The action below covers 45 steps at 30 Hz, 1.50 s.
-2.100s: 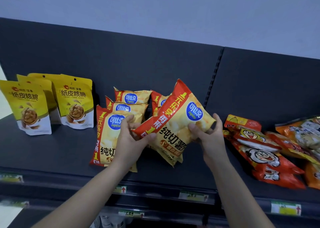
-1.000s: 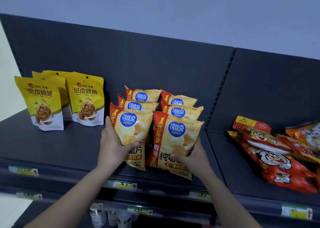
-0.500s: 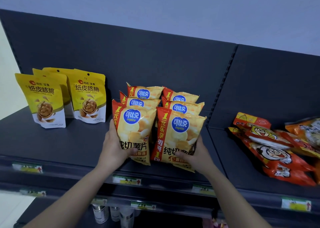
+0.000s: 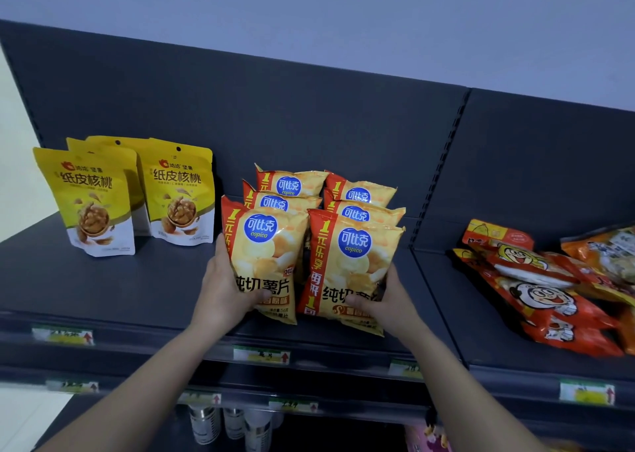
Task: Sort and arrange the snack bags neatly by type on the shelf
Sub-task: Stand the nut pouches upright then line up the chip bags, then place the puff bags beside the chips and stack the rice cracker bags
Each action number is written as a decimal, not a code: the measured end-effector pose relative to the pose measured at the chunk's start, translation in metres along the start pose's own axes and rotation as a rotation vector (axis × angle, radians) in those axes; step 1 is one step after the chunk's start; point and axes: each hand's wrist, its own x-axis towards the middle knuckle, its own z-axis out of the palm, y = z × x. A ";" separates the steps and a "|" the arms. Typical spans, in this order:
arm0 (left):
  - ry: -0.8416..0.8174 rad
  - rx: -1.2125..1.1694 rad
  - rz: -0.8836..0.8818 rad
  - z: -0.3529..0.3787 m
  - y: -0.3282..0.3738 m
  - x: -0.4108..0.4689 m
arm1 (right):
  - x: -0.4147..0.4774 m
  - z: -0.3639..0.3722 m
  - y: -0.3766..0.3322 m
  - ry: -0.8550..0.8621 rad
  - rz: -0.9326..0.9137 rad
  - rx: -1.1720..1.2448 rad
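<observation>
Orange-and-yellow potato chip bags stand in two rows in the middle of the dark shelf [image 4: 103, 290]. My left hand [image 4: 225, 288] grips the lower left side of the front left chip bag [image 4: 264, 255]. My right hand [image 4: 386, 302] grips the bottom right of the front right chip bag [image 4: 350, 266]. Behind each front bag two more chip bags [image 4: 360, 195] stand upright. Yellow walnut pouches [image 4: 178, 193] stand at the left. Red rice-cracker bags [image 4: 539, 300] lie in a loose pile on the right section.
Orange snack bags [image 4: 608, 248] lie at the far right edge. Price tags [image 4: 261, 353] line the shelf's front rail. Metal cans [image 4: 206, 424] stand on a lower shelf. A slotted upright [image 4: 446, 162] divides the back panel.
The tilted chip bag that both hands held was stood upright at the front of the right row. Both hands then pressed the two front bags back and upright.
</observation>
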 end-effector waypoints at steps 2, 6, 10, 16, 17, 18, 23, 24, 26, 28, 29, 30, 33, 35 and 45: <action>-0.004 -0.001 0.003 -0.001 0.001 0.000 | 0.001 0.001 0.000 0.003 0.009 0.008; -0.005 0.012 0.030 0.001 -0.002 -0.002 | 0.003 0.000 0.002 -0.003 0.019 0.010; -0.020 0.017 0.028 -0.003 -0.003 -0.003 | 0.002 0.000 0.004 -0.021 0.034 0.061; -0.017 0.070 0.014 -0.003 0.002 -0.006 | 0.000 0.004 0.001 -0.004 0.038 0.119; -0.013 0.081 0.014 -0.003 0.004 -0.006 | -0.001 0.003 0.000 0.002 0.031 0.116; -0.006 0.094 0.016 -0.003 0.005 -0.006 | -0.001 0.003 0.000 0.010 0.024 0.110; 0.072 0.272 0.040 -0.003 0.017 -0.009 | -0.005 -0.001 -0.004 0.041 -0.008 0.062; 0.093 0.310 0.060 -0.002 0.021 -0.010 | -0.007 -0.002 -0.006 0.045 -0.019 0.044; 0.142 0.364 0.135 -0.001 0.032 -0.010 | -0.012 -0.006 -0.011 0.082 -0.042 0.017; 0.158 0.411 0.229 0.002 0.047 -0.006 | -0.016 -0.014 -0.014 0.168 -0.054 -0.037; 0.149 0.429 0.275 0.004 0.055 -0.003 | -0.017 -0.020 -0.015 0.218 -0.059 -0.087; 0.131 0.441 0.317 0.007 0.064 0.000 | -0.018 -0.027 -0.016 0.264 -0.068 -0.147; 0.056 0.513 0.450 0.020 0.096 0.009 | -0.018 -0.052 -0.015 0.352 -0.119 -0.377; 0.020 0.559 0.539 0.032 0.123 0.011 | -0.018 -0.072 -0.015 0.372 -0.134 -0.516; -0.226 0.723 0.702 0.144 0.226 0.001 | -0.021 -0.190 0.008 0.470 -0.056 -0.740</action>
